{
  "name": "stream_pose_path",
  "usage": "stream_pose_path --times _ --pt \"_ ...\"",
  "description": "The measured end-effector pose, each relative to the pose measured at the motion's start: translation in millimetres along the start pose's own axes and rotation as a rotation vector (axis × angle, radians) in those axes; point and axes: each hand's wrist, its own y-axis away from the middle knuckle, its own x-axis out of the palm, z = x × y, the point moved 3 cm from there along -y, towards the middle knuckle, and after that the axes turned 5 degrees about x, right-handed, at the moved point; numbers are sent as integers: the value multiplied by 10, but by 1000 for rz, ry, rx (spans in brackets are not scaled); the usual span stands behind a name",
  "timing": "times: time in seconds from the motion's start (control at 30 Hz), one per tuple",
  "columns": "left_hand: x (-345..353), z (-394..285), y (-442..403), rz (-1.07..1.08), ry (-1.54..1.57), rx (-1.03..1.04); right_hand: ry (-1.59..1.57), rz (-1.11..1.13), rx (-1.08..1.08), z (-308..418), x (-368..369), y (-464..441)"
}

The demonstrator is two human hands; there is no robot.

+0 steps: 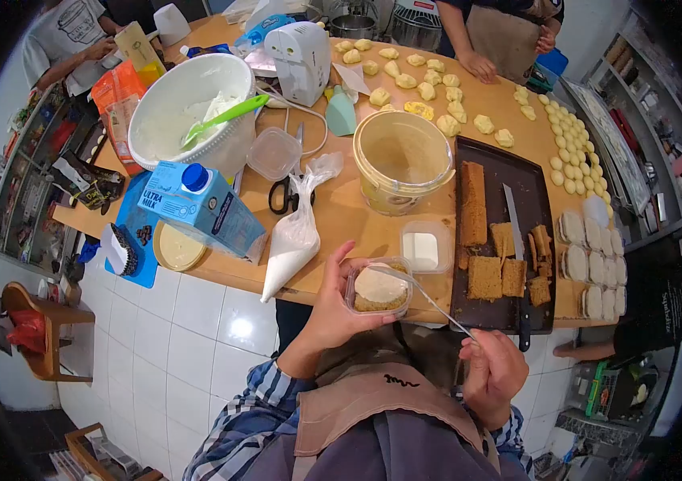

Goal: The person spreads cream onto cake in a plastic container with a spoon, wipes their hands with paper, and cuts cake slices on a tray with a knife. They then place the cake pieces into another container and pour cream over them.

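Observation:
My left hand is wrapped round a small clear plastic container. Inside it, white cream covers part of a piece of brown cake. My right hand grips the handle of a slim metal spoon, whose tip rests in the cream. Just behind stands another clear container with white cream in it. To the right, a dark baking tray bears cut brown cake and a long knife. A filled piping bag lies left of my left hand.
A cream-coloured bucket stands behind the containers. Further left are a milk carton, scissors and a white bowl with a green spatula. Dough pieces cover the back. Two co-workers stand across the table.

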Motion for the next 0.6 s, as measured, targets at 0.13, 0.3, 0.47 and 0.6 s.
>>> stream_pose_path --times 0.13,0.3,0.47,0.6 --pt "20 -6 7 39 70 15 -20 -9 -39 24 -21 -3" --pt "32 -29 16 78 57 63 1 -43 -82 29 -32 24" --pt "38 -36 46 56 -69 202 3 -46 -76 52 -65 38" --pt "10 -50 30 41 -398 466 -18 -35 -56 70 -79 44"
